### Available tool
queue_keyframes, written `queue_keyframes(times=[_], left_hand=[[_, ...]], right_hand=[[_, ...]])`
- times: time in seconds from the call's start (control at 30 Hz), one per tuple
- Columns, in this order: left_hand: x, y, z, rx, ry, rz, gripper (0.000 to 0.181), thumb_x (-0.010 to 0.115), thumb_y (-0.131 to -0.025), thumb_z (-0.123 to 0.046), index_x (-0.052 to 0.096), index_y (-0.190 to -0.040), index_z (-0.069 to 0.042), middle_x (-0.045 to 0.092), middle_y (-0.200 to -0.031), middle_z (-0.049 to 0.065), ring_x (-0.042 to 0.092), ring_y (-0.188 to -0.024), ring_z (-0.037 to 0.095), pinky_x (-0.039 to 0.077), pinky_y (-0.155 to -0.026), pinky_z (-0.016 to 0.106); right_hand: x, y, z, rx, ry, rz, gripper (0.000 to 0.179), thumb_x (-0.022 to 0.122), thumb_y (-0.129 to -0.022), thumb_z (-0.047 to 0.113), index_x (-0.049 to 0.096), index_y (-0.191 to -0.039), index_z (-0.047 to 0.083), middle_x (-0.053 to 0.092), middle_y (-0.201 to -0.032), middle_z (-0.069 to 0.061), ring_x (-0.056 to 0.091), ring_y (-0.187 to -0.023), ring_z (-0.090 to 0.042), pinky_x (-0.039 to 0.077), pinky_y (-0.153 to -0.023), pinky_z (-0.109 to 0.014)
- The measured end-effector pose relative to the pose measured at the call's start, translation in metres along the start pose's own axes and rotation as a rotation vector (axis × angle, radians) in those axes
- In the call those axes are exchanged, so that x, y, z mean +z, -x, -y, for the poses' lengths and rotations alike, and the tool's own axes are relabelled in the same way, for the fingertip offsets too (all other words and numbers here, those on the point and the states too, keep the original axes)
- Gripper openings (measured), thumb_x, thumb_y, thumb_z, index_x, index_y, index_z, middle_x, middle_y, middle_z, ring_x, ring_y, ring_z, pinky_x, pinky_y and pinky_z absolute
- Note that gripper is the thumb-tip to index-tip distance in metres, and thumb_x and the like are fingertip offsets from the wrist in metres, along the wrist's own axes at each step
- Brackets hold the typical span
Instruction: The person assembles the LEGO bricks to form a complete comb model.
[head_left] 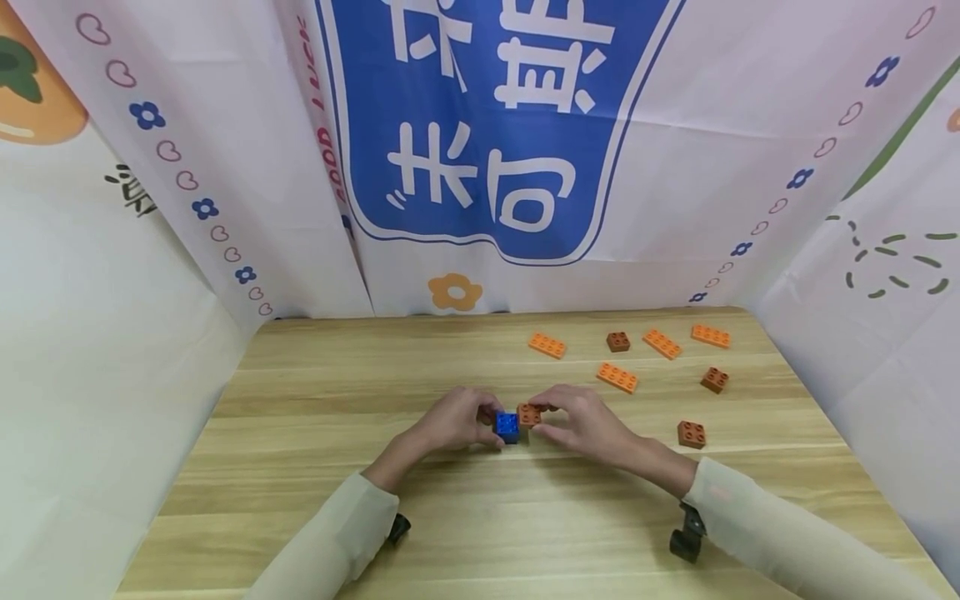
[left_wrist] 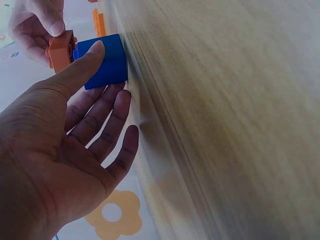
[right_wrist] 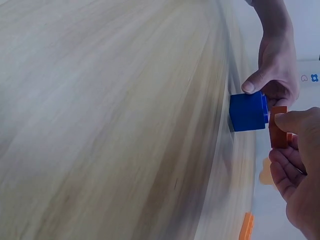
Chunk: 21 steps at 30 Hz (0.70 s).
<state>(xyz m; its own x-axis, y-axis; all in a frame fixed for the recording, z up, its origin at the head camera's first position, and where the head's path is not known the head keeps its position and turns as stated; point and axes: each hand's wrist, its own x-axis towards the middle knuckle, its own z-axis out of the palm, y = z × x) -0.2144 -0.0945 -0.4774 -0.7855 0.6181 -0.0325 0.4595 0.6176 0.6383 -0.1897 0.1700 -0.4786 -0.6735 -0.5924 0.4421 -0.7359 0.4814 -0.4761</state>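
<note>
Near the middle of the table, my left hand point(head_left: 467, 418) pinches a blue building block point(head_left: 507, 427) between thumb and fingers. The blue block point(left_wrist: 107, 60) stands on the wood with its studs facing up. My right hand point(head_left: 583, 423) grips a brown building block point(head_left: 529, 415) with thumb and fingertips. In the right wrist view the thin brown block point(right_wrist: 278, 127) is right at the blue block's studded top, shifted a little to the right-hand side. The thumb of the left hand lies on the blue block's near side.
Orange eight-stud blocks point(head_left: 617, 377) and brown four-stud blocks point(head_left: 692, 434) lie scattered over the right rear of the wooden table point(head_left: 322, 392). A printed white cloth point(head_left: 405, 283) hangs behind the table's back edge and at both sides.
</note>
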Motion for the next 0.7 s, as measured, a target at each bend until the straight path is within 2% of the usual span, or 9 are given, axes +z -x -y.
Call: queue_keyframes(times=[0.2, 0.7], left_hand=[[0.001, -0.001, 0.000, 0.001, -0.013, -0.003, 0.034, 0.095, -0.081, -0.021, 0.078, -0.107, -0.009, 0.078, -0.097, -0.001, 0.071, -0.086, 0.009, 0.061, -0.080, 0.029], [-0.001, -0.003, -0.001, 0.011, -0.056, -0.001, 0.036, 0.096, -0.081, -0.024, 0.078, -0.108, -0.008, 0.078, -0.096, 0.001, 0.069, -0.083, 0.008, 0.059, -0.075, 0.026]], right_hand=[[0.003, -0.003, 0.003, 0.023, -0.029, 0.023, 0.034, 0.088, -0.089, 0.012, 0.076, -0.120, 0.005, 0.078, -0.115, -0.008, 0.075, -0.104, -0.023, 0.063, -0.088, -0.039], [0.010, -0.013, 0.004, 0.018, -0.081, 0.068, 0.034, 0.085, -0.091, 0.013, 0.075, -0.123, 0.004, 0.077, -0.115, -0.008, 0.074, -0.103, -0.021, 0.063, -0.086, -0.038]])
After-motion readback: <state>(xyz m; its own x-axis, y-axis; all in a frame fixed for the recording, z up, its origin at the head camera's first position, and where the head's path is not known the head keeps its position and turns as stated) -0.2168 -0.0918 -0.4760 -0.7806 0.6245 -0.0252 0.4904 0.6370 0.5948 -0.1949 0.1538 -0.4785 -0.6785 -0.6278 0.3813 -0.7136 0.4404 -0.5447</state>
